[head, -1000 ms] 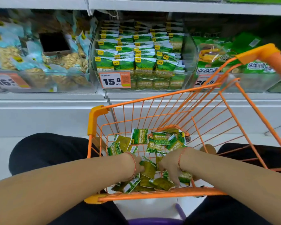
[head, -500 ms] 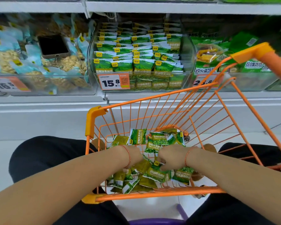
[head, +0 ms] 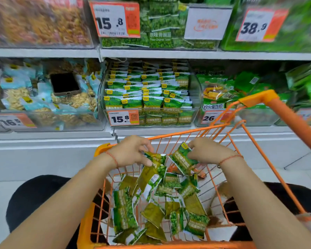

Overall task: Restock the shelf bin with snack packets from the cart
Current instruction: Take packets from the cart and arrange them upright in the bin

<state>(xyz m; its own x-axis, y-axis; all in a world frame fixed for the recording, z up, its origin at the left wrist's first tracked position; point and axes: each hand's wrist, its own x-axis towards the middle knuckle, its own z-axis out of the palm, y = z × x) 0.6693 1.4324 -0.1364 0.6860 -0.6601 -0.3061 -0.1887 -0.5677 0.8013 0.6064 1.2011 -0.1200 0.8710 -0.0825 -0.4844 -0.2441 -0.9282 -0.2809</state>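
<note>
Both hands have come up out of the bottom of the cart since a moment ago. Back then they were down low among the loose packets. Now they are up near the far rim of the orange cart [head: 178, 133], and each one carries green snack packets. The camera has tipped up too, so I now see a higher shelf with a big 15.8 tag [head: 115, 19] that was out of sight before.

My left hand [head: 131, 151] has its fingers and thumb curled round a bunch of packets [head: 153, 174]. They hang down from it in a clump. My right hand [head: 207, 152] pinches a packet [head: 180, 159] by its top edge, and the packet tilts down to the left. I cannot tell if there is more than one in that hand. Each wrist has a thin red string on it.

More green packets [head: 162, 207] lie in a messy pile on the floor of the cart, under the hands.

The shelf bin [head: 147, 97] is straight ahead, just past the cart. It is a clear box with neat rows of the same green packets standing in it, and a small 15.8 price tag [head: 124, 118] on its front. The hands are still below it and not touching it.

In the bin to the left, a dark phone [head: 64, 84] lies on top of pale blue snack bags.
</note>
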